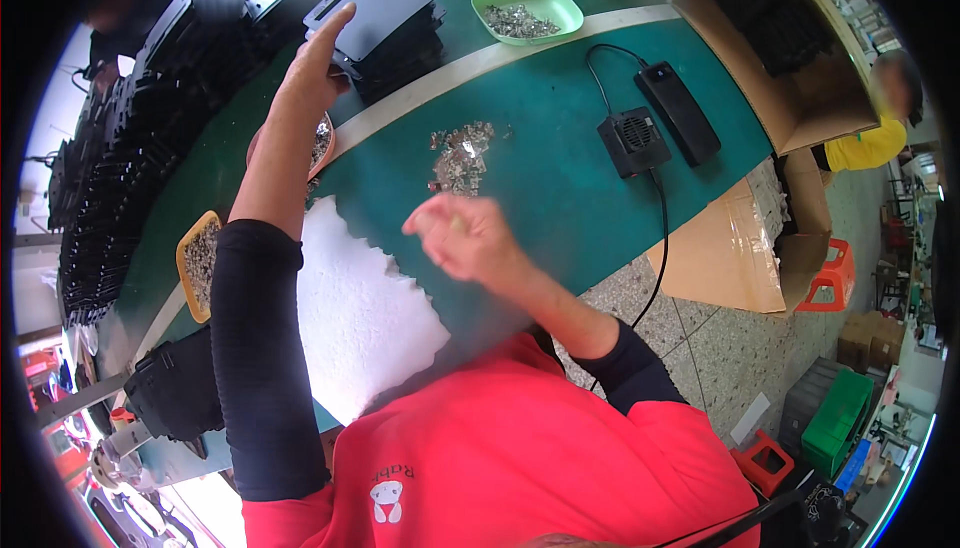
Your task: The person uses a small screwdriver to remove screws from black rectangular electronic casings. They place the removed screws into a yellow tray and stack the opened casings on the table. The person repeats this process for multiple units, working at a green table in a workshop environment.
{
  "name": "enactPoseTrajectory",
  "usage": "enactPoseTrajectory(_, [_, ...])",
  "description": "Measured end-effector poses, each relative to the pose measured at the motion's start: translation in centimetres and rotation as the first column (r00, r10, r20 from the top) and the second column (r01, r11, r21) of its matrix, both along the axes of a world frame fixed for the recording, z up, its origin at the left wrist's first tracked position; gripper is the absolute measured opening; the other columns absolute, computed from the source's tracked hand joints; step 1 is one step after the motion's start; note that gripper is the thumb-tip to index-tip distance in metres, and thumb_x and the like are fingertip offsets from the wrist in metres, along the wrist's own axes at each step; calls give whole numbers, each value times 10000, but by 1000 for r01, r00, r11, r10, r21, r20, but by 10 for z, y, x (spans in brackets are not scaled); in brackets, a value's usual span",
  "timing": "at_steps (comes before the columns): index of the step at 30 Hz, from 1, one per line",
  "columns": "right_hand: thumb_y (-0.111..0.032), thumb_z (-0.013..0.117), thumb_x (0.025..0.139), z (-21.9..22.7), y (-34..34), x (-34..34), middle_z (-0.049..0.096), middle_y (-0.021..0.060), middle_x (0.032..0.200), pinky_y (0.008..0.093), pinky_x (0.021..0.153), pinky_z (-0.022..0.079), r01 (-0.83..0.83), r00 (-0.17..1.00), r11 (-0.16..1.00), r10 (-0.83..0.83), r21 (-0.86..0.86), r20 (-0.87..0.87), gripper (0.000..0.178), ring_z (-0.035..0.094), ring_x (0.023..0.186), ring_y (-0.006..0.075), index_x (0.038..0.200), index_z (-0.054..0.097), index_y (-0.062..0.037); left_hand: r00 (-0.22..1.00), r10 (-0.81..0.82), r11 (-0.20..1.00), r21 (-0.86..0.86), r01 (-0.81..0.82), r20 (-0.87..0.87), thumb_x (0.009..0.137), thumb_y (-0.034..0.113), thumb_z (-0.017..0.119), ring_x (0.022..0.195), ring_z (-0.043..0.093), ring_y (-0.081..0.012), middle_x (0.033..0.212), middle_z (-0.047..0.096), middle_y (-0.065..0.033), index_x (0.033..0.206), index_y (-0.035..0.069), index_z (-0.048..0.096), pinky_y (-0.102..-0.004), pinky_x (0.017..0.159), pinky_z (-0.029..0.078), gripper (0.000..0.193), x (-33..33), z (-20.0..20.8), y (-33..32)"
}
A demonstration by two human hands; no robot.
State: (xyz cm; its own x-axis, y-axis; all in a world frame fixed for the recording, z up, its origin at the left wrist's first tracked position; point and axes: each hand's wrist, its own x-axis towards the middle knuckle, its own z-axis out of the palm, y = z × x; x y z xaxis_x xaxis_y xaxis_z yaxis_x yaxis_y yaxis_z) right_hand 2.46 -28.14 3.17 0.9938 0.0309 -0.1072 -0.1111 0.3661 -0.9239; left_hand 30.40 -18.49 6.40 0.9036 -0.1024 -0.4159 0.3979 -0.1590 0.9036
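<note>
My left hand (318, 63) reaches to the near left edge of a stack of flat dark grey panels (385, 23). Its visible fingers are stretched and apart; whether it touches the top panel I cannot tell. My right hand (468, 238) is held over the green mat, fingers curled together and slightly blurred. Anything small between those fingers is hidden. Just beyond it lies a loose heap of small shiny metal parts (462, 156). A white foam sheet (360, 313) with a ragged edge lies between my forearms.
A green bowl (485, 20) of metal parts stands beyond the mat. Left are a pink bowl (327, 143), an orange tray (187, 258) and rows of black parts (110, 188). A corded black device (633, 143), a black bar (680, 113) and a cardboard box (735, 88) are right.
</note>
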Motion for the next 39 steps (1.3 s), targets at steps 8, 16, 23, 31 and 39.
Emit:
enactPoseTrajectory(8, [-200,585,966,-4,-54,12,490,-25,584,194,362,279,229,971,973,-229,-1,-76,215,371,417,17,933,638,6,988,-2,999,-53,-6,-157,609,605,802,1237,447,-374,1399,416,-238,1419,96,419,-535,1019,329,1030,-2,-8,2])
enactPoseTrajectory(16, [-189,583,966,-14,-62,13,480,-37,583,201,368,254,200,969,980,-197,3,-151,185,360,425,16,936,644,-18,994,-5,1000,-13,4,-110,604,617,781,1176,459,-343,1330,445,-193,1375,112,473,-545,944,350,972,-9,-10,1])
enactPoseTrajectory(23, [-181,602,947,-17,-65,14,516,-42,593,198,405,303,131,981,987,-142,-88,-134,166,416,456,20,905,634,-24,962,163,981,-71,-183,-220,562,546,838,1224,388,-335,1364,376,-171,1423,100,377,-643,986,316,1073,-8,2,-19])
enactPoseTrajectory(31, [-209,618,940,-21,-63,13,530,-42,595,202,470,364,103,986,987,-118,-125,-122,193,467,515,27,874,627,-28,958,125,984,-93,-154,-259,543,484,871,1154,406,-364,1324,314,-244,1471,91,281,-735,970,291,1168,14,6,-62])
enactPoseTrajectory(39, [-205,622,937,-21,-62,14,565,-33,660,223,534,421,83,992,972,-103,-221,-76,192,514,589,41,927,642,-13,944,119,983,-101,-156,-307,527,506,873,1131,408,-360,1266,329,-238,1492,86,227,-735,948,325,1234,33,2,-80])
